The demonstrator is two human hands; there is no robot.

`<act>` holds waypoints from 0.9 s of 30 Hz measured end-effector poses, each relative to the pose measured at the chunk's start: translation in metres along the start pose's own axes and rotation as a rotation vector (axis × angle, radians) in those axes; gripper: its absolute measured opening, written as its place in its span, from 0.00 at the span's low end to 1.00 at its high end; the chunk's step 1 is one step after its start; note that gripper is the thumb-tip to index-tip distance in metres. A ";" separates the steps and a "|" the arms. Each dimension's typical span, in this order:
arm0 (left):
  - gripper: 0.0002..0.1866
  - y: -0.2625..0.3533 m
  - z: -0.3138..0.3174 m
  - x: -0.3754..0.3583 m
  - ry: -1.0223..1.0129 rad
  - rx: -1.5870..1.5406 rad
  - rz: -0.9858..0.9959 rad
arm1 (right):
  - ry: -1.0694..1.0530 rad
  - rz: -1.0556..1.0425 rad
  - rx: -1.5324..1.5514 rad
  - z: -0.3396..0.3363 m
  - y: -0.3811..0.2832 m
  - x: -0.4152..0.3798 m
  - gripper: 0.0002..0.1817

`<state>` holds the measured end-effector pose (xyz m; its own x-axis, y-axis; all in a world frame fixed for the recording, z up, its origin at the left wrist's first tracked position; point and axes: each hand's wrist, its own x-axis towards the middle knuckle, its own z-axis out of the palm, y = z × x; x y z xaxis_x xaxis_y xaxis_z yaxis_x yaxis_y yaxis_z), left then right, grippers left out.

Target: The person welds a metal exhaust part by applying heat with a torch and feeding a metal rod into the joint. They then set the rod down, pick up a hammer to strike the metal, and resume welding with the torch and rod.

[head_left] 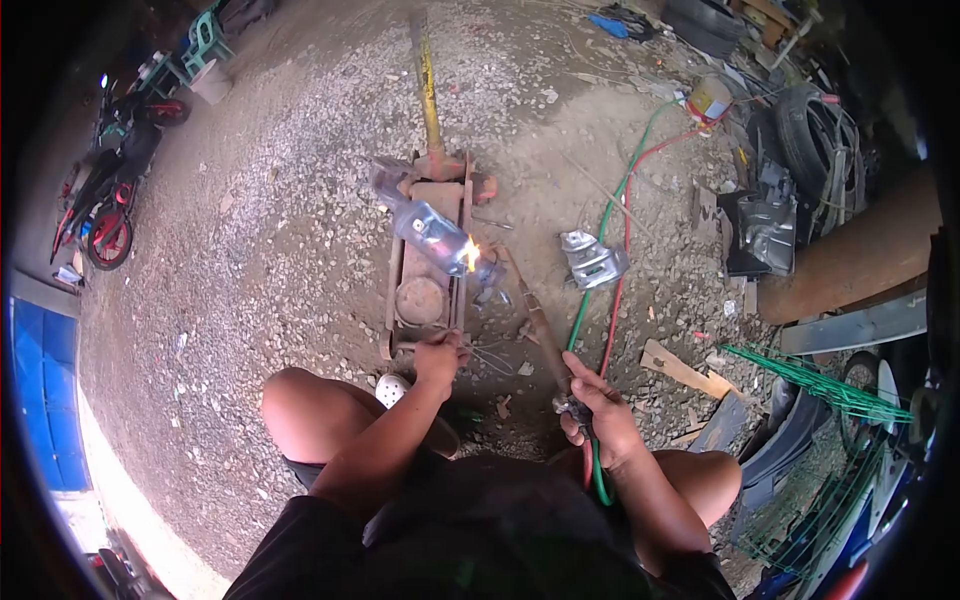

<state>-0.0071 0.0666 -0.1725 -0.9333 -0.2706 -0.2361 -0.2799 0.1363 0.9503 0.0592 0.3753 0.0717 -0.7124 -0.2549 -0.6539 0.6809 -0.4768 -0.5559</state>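
Observation:
My right hand [603, 408] is wrapped round the valve end of a gas torch [543, 330], its nozzle pointing up and left. A bright flame [472, 254] burns at the right end of a shiny metal exhaust canister [428, 230]. That canister lies slanted across a rusty floor jack [437, 196]. By the jack's near end, my left hand [438, 360] is closed with a thin looped wire [492, 356] at its fingers. To the right, a bent silvery metal shell [592, 260] rests on the ground against the hoses.
A green hose [582, 318] and a red hose [619, 275] run from the torch towards a can [708, 100]. Tyres [808, 135], scrap metal and green wire mesh [815, 382] line the right side. A motorcycle [118, 180] stands at the left on gravel.

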 end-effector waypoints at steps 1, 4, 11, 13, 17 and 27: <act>0.15 -0.005 0.002 0.003 0.017 -0.063 -0.064 | -0.006 -0.028 -0.042 0.000 0.003 0.002 0.36; 0.14 -0.017 0.002 0.007 0.002 -0.124 -0.124 | -0.011 -0.020 -0.053 -0.001 0.004 0.002 0.36; 0.13 -0.030 -0.001 0.009 0.058 0.028 0.022 | -0.005 -0.030 -0.054 -0.002 0.008 0.003 0.36; 0.12 -0.032 -0.008 0.011 -0.006 0.287 0.328 | -0.010 -0.036 -0.064 -0.002 0.008 0.004 0.35; 0.13 -0.017 0.000 0.008 0.015 0.029 0.125 | -0.004 -0.030 -0.071 0.000 0.006 0.004 0.35; 0.13 -0.004 -0.002 0.010 0.037 0.192 0.041 | -0.015 -0.034 -0.073 -0.001 0.005 0.004 0.36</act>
<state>-0.0155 0.0617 -0.1782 -0.9367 -0.2957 -0.1873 -0.2832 0.3258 0.9020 0.0602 0.3728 0.0659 -0.7376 -0.2520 -0.6264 0.6662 -0.4228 -0.6144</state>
